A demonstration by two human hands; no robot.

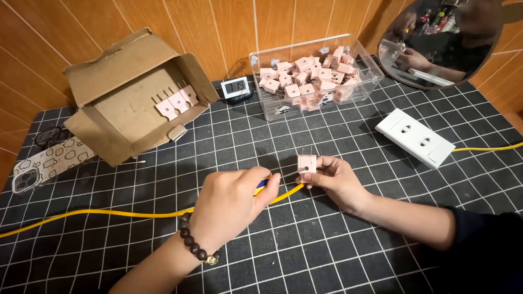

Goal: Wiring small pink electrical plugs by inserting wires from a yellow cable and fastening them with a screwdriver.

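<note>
Your left hand (229, 204) pinches the stiff yellow cable (109, 213) while your right hand (335, 179) grips the light, rigid pink plug (306, 163) by its sides.

The small pink plug (306, 164) in the right hand (336, 181) looks like matt plastic with thin metal prongs. The yellow cable (109, 213) has a smooth, slightly glossy sheath. Far left, the brown cardboard box (131, 95) is rough and dull; far right, the clear plastic tub (316, 76) shines. The black grid mat (327, 256) looks matt.
</note>
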